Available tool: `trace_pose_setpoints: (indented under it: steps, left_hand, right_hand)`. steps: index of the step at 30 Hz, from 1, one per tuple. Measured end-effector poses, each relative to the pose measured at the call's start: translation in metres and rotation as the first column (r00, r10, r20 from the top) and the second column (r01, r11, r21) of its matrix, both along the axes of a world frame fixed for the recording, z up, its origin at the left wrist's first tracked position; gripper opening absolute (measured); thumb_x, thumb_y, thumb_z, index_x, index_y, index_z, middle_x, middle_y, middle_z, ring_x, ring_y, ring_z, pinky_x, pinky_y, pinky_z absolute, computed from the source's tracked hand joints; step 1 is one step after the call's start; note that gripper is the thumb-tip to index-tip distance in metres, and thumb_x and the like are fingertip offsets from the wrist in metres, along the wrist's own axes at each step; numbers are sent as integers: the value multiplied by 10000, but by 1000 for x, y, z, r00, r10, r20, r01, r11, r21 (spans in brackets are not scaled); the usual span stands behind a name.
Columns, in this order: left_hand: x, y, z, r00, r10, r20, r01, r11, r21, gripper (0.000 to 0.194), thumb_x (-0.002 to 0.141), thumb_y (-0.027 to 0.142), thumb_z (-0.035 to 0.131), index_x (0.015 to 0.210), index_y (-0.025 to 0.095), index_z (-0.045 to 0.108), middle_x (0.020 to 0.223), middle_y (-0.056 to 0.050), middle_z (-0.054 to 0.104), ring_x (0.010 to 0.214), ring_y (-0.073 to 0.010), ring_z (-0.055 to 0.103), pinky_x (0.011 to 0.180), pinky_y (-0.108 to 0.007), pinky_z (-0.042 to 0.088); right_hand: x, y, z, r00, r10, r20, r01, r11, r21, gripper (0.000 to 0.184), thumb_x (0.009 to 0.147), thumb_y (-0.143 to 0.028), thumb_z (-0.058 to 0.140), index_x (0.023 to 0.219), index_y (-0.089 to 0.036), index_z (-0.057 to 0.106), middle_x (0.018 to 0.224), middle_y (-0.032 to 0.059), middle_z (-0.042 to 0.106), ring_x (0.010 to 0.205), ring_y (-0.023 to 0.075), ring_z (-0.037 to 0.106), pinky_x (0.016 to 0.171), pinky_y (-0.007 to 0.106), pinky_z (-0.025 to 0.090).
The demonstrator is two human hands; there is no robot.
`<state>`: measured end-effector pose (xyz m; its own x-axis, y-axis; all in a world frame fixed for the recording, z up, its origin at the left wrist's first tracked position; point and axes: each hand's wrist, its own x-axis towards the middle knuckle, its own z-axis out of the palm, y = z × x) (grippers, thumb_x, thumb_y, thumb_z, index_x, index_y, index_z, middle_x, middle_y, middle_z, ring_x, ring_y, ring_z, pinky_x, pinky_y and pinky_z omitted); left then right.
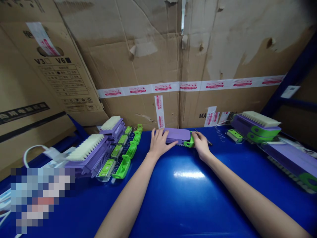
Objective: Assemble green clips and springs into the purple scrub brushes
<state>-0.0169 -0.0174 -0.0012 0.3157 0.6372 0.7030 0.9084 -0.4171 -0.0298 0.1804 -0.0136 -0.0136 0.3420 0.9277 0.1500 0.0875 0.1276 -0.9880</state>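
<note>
On the blue table in front of me lies a purple brush body, flat side up. Its left end is gripped by my left hand, fingers over the far edge and thumb along the near side. A bright green end cap sits at the right end of the body. My right hand pinches this cap between thumb and fingers; whether the cap is fully seated I cannot tell. Behind my right hand a thin dark tool shows partly.
To the left stand purple brush bodies with cream bristles, clear-and-green pieces and loose green caps. Stacked brushes and springs lie right. Cardboard walls the back. A white cable runs at far left.
</note>
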Motion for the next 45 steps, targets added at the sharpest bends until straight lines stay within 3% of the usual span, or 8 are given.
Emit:
trace_pose_setpoints:
  steps: [3, 8, 12, 19, 24, 32, 38, 45]
  left_hand:
    - [1, -1, 0, 999, -39, -25, 40, 999, 0, 606, 781, 642, 490, 1118, 150, 596, 1157, -161, 598, 1100, -267, 542, 1044, -470, 310]
    - [5, -7, 5, 996, -42, -84, 43, 999, 15, 592, 753, 653, 513, 1051, 152, 609, 1127, -173, 608, 1113, -309, 534, 1054, -541, 262]
    - [12, -12, 8, 989, -72, -131, 77, 996, 33, 685, 705, 711, 504, 1028, 113, 592, 1179, -215, 572, 1194, -344, 471, 1082, -555, 205]
    - [12, -17, 15, 991, -61, -119, 59, 998, -22, 848, 650, 720, 551, 1229, 103, 492, 1141, -201, 560, 1085, -344, 517, 1052, -552, 233]
    - [15, -17, 12, 977, -125, -172, 120, 992, -38, 880, 688, 696, 531, 1337, 117, 397, 1297, -209, 468, 1230, -351, 413, 1079, -528, 196]
    - [21, -17, 8, 973, -128, -191, 129, 992, -7, 844, 740, 647, 499, 1344, 68, 385, 1193, -209, 513, 1107, -350, 464, 986, -503, 302]
    - [20, -18, 8, 972, -126, -197, 125, 992, -17, 822, 721, 512, 592, 1366, 70, 341, 1182, -196, 502, 1060, -333, 465, 932, -466, 337]
    - [15, -15, 7, 967, -203, -153, 206, 979, 1, 712, 723, 487, 588, 1281, 79, 414, 1181, -179, 524, 1080, -318, 469, 954, -464, 319]
  right_hand:
    - [1, 1, 0, 996, -21, 86, 17, 999, 44, 400, 741, -497, 467, 898, -168, 632, 1004, 90, 662, 953, 247, 572, 831, 348, 438]
    - [-2, -2, 0, 984, 23, 176, -36, 997, 72, 451, 794, -543, 406, 908, -174, 639, 954, 77, 676, 934, 249, 574, 846, 346, 417]
    - [-5, -8, 3, 968, 39, 250, -71, 990, 123, 497, 822, -567, 395, 991, -166, 635, 987, 98, 671, 929, 253, 581, 863, 362, 416]
    - [-10, -16, 9, 944, 10, 330, -94, 966, 241, 479, 852, -526, 384, 1040, -155, 622, 1086, 117, 646, 998, 247, 575, 905, 368, 414]
    - [-14, -21, 10, 929, 43, 367, -150, 952, 269, 433, 855, -480, 407, 1051, -158, 620, 1083, 105, 647, 974, 233, 589, 887, 359, 434]
    - [-15, -21, 9, 917, -15, 397, -103, 956, 275, 426, 868, -442, 379, 1065, -150, 618, 1062, 107, 657, 966, 235, 599, 882, 365, 443]
    - [-11, -18, 7, 910, -23, 414, -122, 939, 321, 424, 881, -430, 367, 1091, -148, 605, 1080, 110, 650, 984, 235, 598, 891, 374, 449]
    - [-8, -22, 7, 878, 34, 478, -242, 892, 381, 395, 904, -418, 393, 1157, -168, 564, 1143, 102, 625, 1031, 227, 589, 915, 374, 452]
